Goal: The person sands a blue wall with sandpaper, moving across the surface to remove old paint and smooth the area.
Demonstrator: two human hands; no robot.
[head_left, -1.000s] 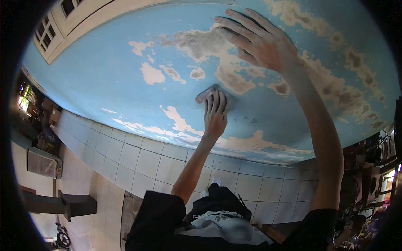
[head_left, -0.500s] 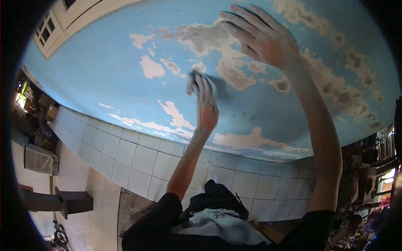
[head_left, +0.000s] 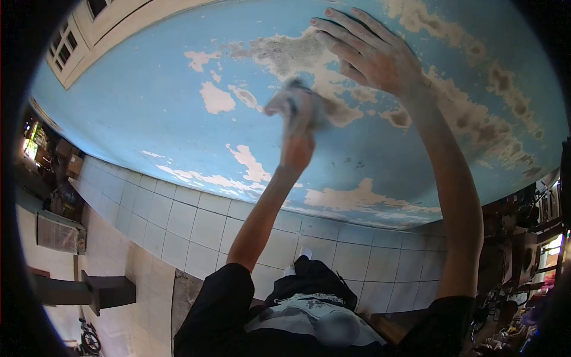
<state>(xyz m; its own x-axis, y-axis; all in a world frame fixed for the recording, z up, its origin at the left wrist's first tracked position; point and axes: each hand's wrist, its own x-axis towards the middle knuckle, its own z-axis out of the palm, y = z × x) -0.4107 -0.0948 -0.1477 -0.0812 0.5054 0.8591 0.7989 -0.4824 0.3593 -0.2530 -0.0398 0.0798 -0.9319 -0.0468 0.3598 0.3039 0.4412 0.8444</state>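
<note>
A blue wall (head_left: 178,119) with pale and grey patches of bare plaster fills the upper view. My left hand (head_left: 299,128) is at the middle of the wall, smeared by motion, with its fingers wrapped round a greyish object (head_left: 295,89) too blurred to make out. Up and to the right, my right hand (head_left: 377,59) lies flat against the wall, fingers stretched out beside a large grey patch (head_left: 282,52). Pale dust covers its fingers.
Below the wall runs a tiled floor (head_left: 238,235). A white-framed window (head_left: 64,50) is at the upper left, a dark pillar (head_left: 110,291) at the lower left. Cluttered items (head_left: 505,303) stand at the lower right.
My left hand has moved up the wall and slightly right, with the object still in its grasp. My right hand has stayed nearly in place.
</note>
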